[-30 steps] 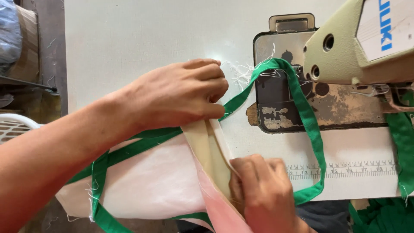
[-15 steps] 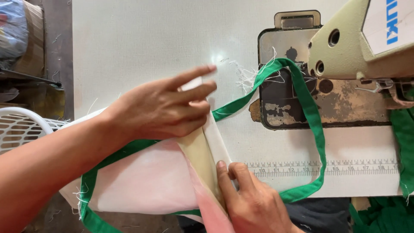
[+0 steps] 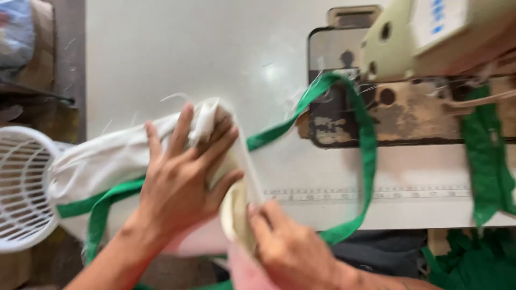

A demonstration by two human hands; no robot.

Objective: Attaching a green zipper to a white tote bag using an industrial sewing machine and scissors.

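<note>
My left hand [image 3: 185, 169] grips a bunched fold of white fabric [image 3: 107, 161] at the table's front left, fingers wrapped over its top edge. My right hand [image 3: 287, 244] pinches the cream-coloured folded edge [image 3: 239, 204] of the same piece near the table's front edge. A green strap [image 3: 365, 145] sewn to the fabric loops from under my left hand up to the sewing machine [image 3: 424, 59] and back down to the front edge. The picture is blurred by motion.
A white plastic basket [image 3: 21, 193] stands off the table's left side. A ruler strip [image 3: 376, 193] runs along the table front. More green strap [image 3: 484, 156] hangs at the right, and a heap of green material [image 3: 473, 263] lies below.
My left hand has slid left and toward me, bunching the white fabric and pulling it off the table's left edge. My right hand stays on the cream fold. The view has shifted left.
</note>
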